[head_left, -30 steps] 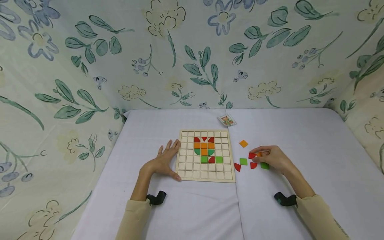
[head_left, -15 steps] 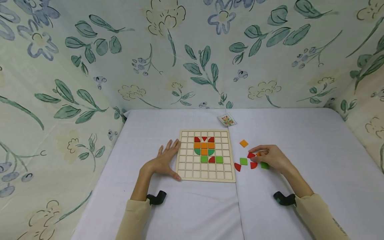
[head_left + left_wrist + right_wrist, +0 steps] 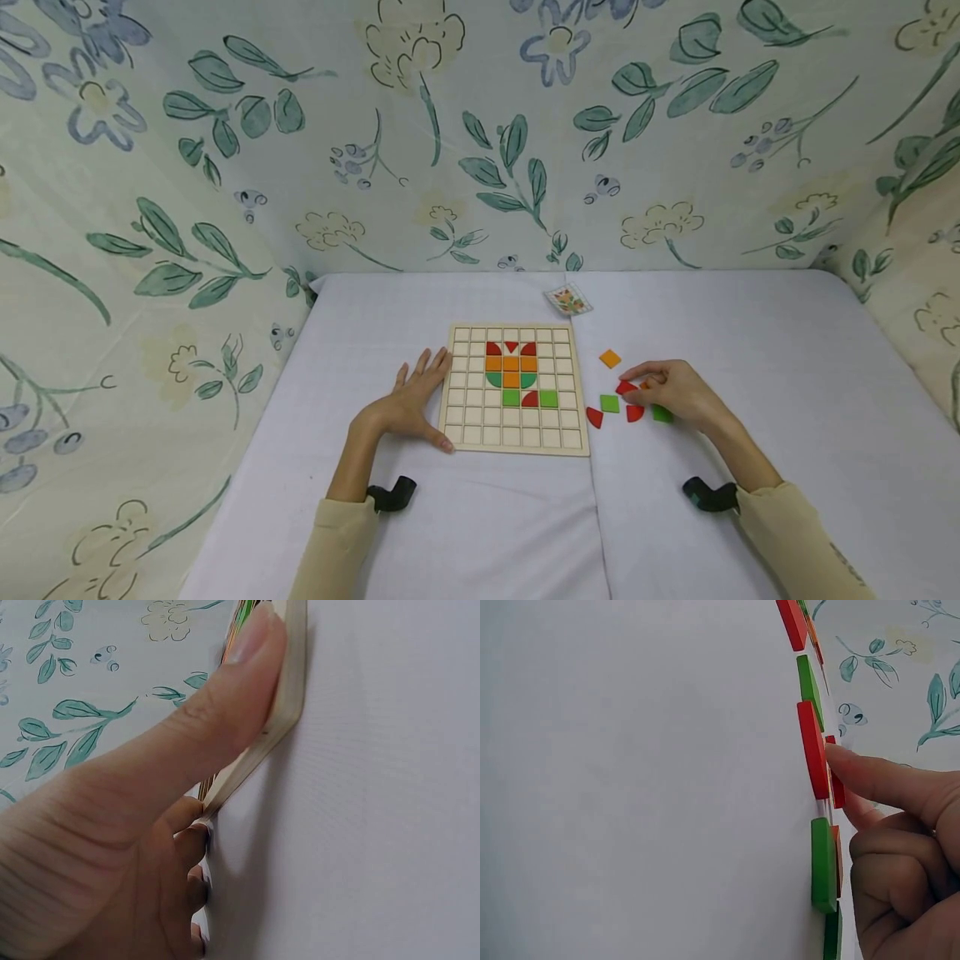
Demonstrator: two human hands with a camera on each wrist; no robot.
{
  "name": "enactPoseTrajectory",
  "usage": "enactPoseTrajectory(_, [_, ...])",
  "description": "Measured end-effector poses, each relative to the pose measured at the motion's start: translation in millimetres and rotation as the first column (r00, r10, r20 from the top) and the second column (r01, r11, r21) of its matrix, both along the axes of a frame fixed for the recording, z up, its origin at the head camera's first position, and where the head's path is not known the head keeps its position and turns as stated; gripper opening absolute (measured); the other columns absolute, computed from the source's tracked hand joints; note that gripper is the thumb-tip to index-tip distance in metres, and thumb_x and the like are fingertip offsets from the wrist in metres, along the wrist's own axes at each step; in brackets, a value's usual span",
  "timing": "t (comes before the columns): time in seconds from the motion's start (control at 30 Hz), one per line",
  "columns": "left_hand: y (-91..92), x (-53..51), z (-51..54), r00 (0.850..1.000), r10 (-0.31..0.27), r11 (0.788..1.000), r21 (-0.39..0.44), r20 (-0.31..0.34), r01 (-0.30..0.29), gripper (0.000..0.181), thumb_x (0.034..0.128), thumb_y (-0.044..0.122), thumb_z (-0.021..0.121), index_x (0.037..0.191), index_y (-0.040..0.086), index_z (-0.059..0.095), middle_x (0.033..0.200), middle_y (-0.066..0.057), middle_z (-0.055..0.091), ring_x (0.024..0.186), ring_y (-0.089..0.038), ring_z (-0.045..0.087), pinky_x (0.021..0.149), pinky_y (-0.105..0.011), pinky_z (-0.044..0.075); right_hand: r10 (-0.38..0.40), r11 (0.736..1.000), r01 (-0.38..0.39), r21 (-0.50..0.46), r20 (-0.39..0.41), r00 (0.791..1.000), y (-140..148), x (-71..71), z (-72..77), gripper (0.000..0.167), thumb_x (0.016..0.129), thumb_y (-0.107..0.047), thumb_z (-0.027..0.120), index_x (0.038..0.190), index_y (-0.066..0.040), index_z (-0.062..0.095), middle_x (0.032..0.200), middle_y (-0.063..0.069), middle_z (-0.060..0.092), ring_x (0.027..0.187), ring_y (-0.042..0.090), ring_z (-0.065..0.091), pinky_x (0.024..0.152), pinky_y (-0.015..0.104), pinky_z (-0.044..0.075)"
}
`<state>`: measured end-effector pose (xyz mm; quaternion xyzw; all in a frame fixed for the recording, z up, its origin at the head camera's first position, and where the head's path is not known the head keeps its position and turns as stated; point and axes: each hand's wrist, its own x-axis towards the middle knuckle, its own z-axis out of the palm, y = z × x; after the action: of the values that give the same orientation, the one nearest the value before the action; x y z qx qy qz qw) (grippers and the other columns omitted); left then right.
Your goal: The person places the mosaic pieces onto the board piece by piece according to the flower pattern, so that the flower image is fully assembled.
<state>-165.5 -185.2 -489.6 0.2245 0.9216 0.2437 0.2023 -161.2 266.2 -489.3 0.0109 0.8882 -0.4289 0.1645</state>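
A square wooden grid board (image 3: 480,433) lies mid-table with red, orange and green tiles in some cells. Along its left side my left hand (image 3: 408,408) rests with fingers spread, the thumb lying on the near corner; the left wrist view shows this straight thumb (image 3: 202,720) across the board's edge. To the right of the board, my right hand (image 3: 681,392) holds a red tile (image 3: 626,387) between thumb and index finger, low over the cloth. In the right wrist view this red tile (image 3: 837,780) is partly hidden behind another red quarter-round tile (image 3: 813,750).
Loose tiles lie around my right hand: an orange square (image 3: 610,358), a green square (image 3: 610,404), a red quarter-round (image 3: 595,417), and a green tile (image 3: 662,413) partly under the hand. A picture card (image 3: 567,300) lies beyond the board. Floral cloth (image 3: 480,133) hangs behind the table.
My right hand and the red tile have shifted slightly left and away from me. The left hand and the board have stayed in place.
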Motion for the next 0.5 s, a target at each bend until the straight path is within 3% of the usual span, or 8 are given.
enactPoseTrajectory(0.23, [0.0,-0.1,0.1,1.0,0.001,1.0,-0.005,0.006,-0.001,0.149,0.0604,0.048,0.099,0.167,0.009,0.003,0.176,-0.009,-0.006,0.162,-0.034,-0.015,0.13,-0.063,-0.009,0.035,0.997,-0.036,-0.074,-0.003,0.999,-14.2,2.7,8.5,0.044,0.087,-0.023,0.084,0.122,0.0,0.071,0.059,-0.004,0.032,0.052,0.01,0.033,0.048,0.024,0.025])
enactPoseTrajectory(0.5, [0.5,-1.0,0.8,1.0,-0.004,1.0,-0.004,0.011,0.004,0.149,0.0608,0.049,0.098,0.167,0.009,0.001,0.176,-0.009,-0.007,0.162,-0.034,-0.016,0.13,-0.062,-0.011,0.178,0.974,-0.18,-0.134,-0.024,0.984,-53.2,8.8,14.0,0.033,0.084,-0.019,0.086,0.113,-0.006,0.078,0.058,-0.005,0.027,0.054,0.01,0.028,0.051,0.025,0.024])
